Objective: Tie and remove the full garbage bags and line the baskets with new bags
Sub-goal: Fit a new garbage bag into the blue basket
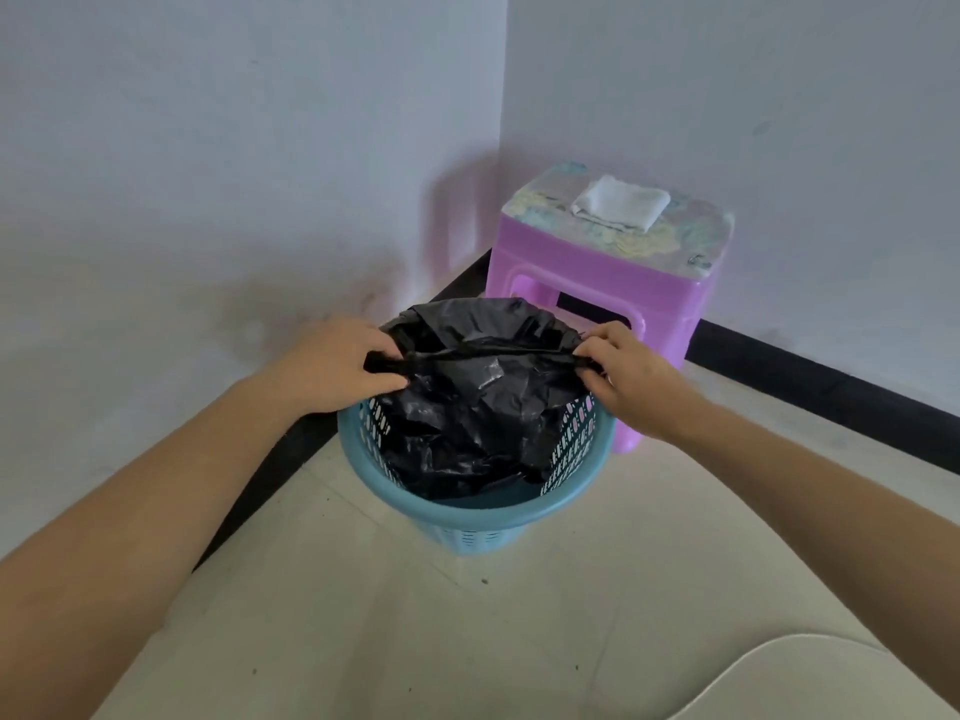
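A black garbage bag (478, 407) sits in a round blue plastic basket (467, 517) in the room's corner. Its far edge is folded over the basket's far rim. The near edge of the bag's mouth is stretched taut across the basket between my hands. My left hand (337, 366) pinches that edge at the left side. My right hand (623, 376) pinches it at the right side. The crumpled bag hangs down inside the basket below this taut edge. What lies under the bag is hidden.
A pink plastic stool (597, 283) stands against the wall just behind the basket's right side, with a folded white cloth (621, 202) on top. Walls with a black skirting (810, 376) close the corner. Pale tiled floor (415, 615) spreads in front.
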